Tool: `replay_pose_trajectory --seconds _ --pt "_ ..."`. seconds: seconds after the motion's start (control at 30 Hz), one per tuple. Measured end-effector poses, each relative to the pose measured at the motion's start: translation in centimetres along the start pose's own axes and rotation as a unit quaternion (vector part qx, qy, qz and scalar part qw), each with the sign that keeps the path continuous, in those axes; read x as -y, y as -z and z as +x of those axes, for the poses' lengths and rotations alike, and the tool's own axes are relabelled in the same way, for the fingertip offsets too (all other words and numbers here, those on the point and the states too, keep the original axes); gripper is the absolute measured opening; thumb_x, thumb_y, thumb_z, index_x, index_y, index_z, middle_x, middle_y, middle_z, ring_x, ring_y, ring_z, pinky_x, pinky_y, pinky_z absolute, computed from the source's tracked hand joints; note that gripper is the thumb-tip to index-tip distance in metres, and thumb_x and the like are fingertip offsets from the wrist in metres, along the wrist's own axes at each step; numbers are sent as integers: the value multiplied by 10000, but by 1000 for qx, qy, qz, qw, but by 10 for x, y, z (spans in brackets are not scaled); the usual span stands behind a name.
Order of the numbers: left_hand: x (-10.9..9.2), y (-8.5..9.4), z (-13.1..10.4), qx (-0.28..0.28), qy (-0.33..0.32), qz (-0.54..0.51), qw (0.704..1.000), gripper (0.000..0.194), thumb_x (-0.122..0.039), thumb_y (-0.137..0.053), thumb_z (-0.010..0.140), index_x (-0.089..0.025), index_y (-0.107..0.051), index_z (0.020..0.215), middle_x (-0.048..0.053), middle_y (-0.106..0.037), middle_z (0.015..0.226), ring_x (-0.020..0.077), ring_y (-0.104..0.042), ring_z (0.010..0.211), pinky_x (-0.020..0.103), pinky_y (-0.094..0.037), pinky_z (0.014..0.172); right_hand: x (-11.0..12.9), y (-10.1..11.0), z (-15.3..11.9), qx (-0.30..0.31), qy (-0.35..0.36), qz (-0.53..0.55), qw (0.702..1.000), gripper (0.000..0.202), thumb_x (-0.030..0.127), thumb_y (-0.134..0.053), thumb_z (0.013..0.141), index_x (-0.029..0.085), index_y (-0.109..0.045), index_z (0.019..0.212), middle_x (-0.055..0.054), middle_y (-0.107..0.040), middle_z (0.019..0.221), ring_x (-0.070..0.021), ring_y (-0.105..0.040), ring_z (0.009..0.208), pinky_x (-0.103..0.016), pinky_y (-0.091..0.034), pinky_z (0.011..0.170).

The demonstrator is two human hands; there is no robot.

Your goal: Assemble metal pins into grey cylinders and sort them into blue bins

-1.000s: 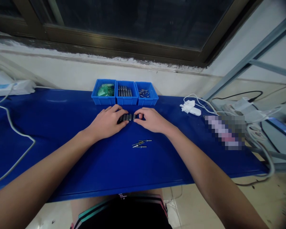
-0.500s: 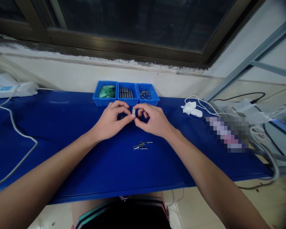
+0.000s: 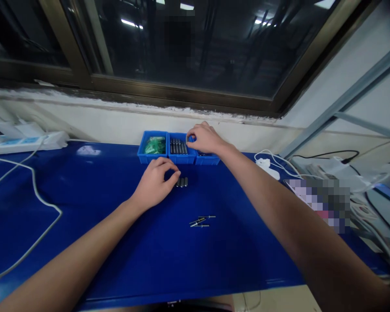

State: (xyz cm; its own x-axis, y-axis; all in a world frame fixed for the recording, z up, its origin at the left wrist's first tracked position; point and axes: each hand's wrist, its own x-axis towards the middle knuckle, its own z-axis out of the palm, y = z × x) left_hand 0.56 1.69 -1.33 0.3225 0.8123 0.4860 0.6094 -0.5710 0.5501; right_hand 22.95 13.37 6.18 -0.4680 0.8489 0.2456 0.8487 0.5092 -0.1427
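My left hand (image 3: 157, 181) is beside a short row of dark metal cylinders (image 3: 182, 182) on the blue table. Its thumb and forefinger are curled together in a loose pinch at the row's left end. Whatever lies between those fingertips is hidden. My right hand (image 3: 204, 138) reaches over the right side of the middle blue bin (image 3: 182, 160), where more metal cylinders (image 3: 177, 146) stand side by side. Its thumb and forefinger close on a small grey piece that looks like one of these cylinders. Nearer the table's front lie several thin metal rivets (image 3: 201, 222).
A left blue bin (image 3: 142, 154) holds green bagged material; a right blue bin (image 3: 208, 160) is partly behind my right forearm. White cables and a power strip (image 3: 26, 145) are at the left. At the right are a white device (image 3: 269, 169) and a metal frame (image 3: 344, 104).
My hands were together around one cylinder; now they are apart. My right hand has moved out to the middle bin, while my left stays by the row, now visible. The view has tilted up.
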Motion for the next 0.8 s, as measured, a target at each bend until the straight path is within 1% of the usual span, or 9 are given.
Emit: replay_pose_trajectory --seconds 0.07,0.13,0.23,0.33,0.47,0.63,0.7,0.8 --pt "0 -1 -2 6 -16 8 1000 227 -347 -596 1039 -192 -761 1027 104 -719 1148 298 -675 1120 557 -519 1064 1 -4 22 41 -19 -67 997 247 252 -681 934 150 -822 1109 -189 -733 1155 -422 -503 1321 -582 -418 1073" --pt "-1 -1 -4 5 -23 11 1000 191 -308 -609 1035 -186 -756 1037 103 -710 1160 297 -668 1113 553 -522 1054 4 -9 36 73 -30 -109 991 246 243 -659 942 149 -827 1095 -195 -737 1210 -427 -489 1361 -588 -401 1082" --pt "-4 1 -6 4 -21 13 1000 157 -286 -632 1028 -187 -750 1054 100 -700 1184 295 -654 1103 539 -531 1042 7 -17 45 106 -34 -125 986 213 215 -680 920 149 -834 1053 -193 -750 1233 -422 -498 1368 -573 -389 1079" --pt "-6 3 -6 11 -22 16 1000 146 -282 -638 1030 -186 -743 1064 98 -694 1199 292 -641 1093 536 -533 1037 5 -23 50 128 -35 -133 982 221 222 -711 921 147 -835 1087 -194 -756 1242 -417 -498 1376 -560 -375 1074" --pt "-8 3 -5 25 -20 16 999 144 -271 -636 1033 -178 -741 1065 100 -690 1203 297 -627 1084 541 -528 1020 2 -27 53 133 -38 -131 982 251 294 -730 960 194 -837 1164 -162 -766 1183 -396 -492 1385 -539 -357 1065" --pt "-8 2 -6 36 -15 22 999 147 -261 -635 1032 -176 -741 1084 97 -683 1210 301 -625 1093 540 -522 1019 -1 -26 52 125 -52 -125 983 339 327 -760 956 217 -815 1272 -159 -757 1191 -395 -486 1370 -519 -345 1058" --pt "-8 2 -6 38 -16 22 999 151 -264 -634 1033 -174 -742 1090 96 -682 1213 302 -623 1099 540 -519 1022 0 -25 52 124 -62 -126 982 319 306 -754 954 204 -822 1249 -170 -757 1184 -399 -485 1363 -522 -338 1058" --pt "-8 2 -6 38 -19 21 999 157 -270 -631 1038 -174 -742 1097 95 -681 1214 300 -622 1097 536 -515 1021 2 -24 52 126 -74 -130 981 204 255 -748 939 190 -856 1100 -176 -772 1104 -404 -499 1345 -537 -328 1059"
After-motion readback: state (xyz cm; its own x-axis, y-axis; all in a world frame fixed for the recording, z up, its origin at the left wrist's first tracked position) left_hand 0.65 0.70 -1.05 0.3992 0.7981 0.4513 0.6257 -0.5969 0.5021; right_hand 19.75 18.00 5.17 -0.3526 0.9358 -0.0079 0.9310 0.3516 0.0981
